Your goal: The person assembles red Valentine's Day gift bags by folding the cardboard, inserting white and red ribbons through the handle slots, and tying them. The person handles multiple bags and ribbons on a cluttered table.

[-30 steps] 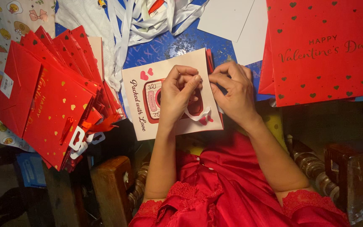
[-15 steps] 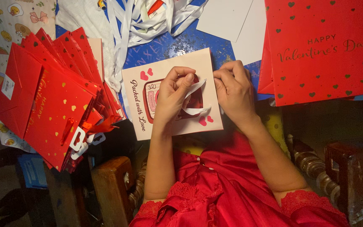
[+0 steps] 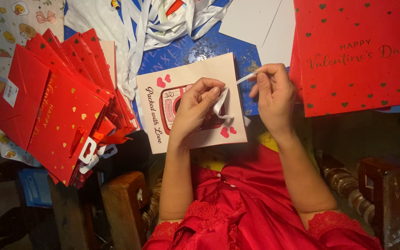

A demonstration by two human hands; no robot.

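Now | step: threading white ribbon (image 3: 221, 103) into cream bag (image 3: 191, 103) on desk (image 3: 209, 46) | left hand (image 3: 195, 109) pinching loop | right hand (image 3: 274, 92) pinching ribbon's end taut | next, likely: steady pull-through

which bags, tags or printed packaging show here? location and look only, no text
Cream paper bag: centre, under both hands; flat rectangle, pink hearts, red camera picture.
Red gift bags: left, fanned stack; gold hearts, white handle tabs.
White price tag: on the leftmost red bag; small rectangle.
Large red bag: upper right, flat; dark hearts, gold lettering.
White ribbon: pinched between left hand and right hand.
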